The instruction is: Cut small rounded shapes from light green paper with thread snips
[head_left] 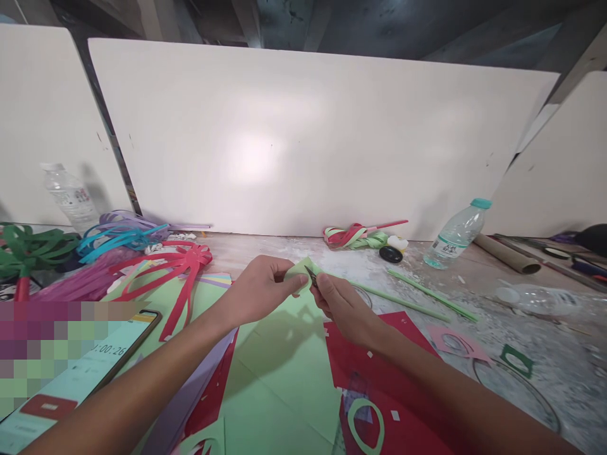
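Pinched in my left hand is a small piece of light green paper, raised above the table. My right hand is closed around small scissors, whose dark blades meet the paper's right side. The handles are mostly hidden by my fingers. Below both hands lies a large light green sheet, with red paper to its right. A light green paper ring rests on the red paper.
At the left are a phone and a red strip-paper flower. Thin green sticks, a water bottle, a cardboard tube and pink paper scrap lie right. A white panel stands behind.
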{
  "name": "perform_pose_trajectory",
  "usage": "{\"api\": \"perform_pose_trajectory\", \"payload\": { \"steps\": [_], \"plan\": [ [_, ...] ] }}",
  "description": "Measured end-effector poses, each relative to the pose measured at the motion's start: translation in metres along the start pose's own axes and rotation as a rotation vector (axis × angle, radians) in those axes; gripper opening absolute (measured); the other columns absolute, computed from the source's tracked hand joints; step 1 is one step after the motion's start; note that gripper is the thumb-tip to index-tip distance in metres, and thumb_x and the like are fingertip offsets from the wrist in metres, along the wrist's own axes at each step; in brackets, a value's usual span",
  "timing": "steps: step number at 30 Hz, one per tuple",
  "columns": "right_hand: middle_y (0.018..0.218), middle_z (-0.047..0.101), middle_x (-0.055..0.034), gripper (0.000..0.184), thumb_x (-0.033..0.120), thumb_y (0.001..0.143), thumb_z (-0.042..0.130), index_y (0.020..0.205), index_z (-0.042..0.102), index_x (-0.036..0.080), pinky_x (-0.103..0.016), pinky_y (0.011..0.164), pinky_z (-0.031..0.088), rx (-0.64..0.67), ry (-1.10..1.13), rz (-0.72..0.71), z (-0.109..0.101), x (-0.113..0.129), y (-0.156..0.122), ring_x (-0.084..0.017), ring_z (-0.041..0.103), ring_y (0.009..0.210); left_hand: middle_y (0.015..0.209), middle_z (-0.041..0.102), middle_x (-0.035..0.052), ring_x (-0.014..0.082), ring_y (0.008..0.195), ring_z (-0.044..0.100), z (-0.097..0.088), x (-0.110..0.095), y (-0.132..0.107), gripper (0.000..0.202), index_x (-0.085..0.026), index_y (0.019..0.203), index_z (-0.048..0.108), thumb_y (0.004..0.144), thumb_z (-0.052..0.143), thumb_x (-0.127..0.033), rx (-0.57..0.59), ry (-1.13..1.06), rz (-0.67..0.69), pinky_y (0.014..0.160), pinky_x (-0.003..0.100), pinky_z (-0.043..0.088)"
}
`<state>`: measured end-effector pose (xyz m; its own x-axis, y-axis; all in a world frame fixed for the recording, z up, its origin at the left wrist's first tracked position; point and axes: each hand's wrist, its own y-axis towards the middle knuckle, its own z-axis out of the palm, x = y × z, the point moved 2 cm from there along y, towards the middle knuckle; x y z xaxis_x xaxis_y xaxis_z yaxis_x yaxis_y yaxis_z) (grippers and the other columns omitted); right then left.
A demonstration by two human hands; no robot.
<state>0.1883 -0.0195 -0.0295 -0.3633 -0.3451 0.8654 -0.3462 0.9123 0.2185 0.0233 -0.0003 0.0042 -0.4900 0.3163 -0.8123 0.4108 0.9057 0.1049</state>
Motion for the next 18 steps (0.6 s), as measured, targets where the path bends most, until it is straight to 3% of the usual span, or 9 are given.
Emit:
{"api": "perform_pose_trajectory", "payload": {
  "steps": [18],
  "plan": [
    [0.063,0.030,0.0026,0.046,0.051,0.097,0.015,0.067,0.031,0.021,-0.027,0.050,0.021,0.006,-0.093,-0.055,-0.0007,0.0007,-0.0006,-0.014,0.026,0.057,0.058,0.024,-0.0039,0.0095,0.050,0.023,-0.0042,-0.0008,-0.0010,0.034,-0.019,0.059,0.036,0.082,0.048,-0.041,0.065,0.029,0.016,0.045,0.024,0.018]
  ]
}}
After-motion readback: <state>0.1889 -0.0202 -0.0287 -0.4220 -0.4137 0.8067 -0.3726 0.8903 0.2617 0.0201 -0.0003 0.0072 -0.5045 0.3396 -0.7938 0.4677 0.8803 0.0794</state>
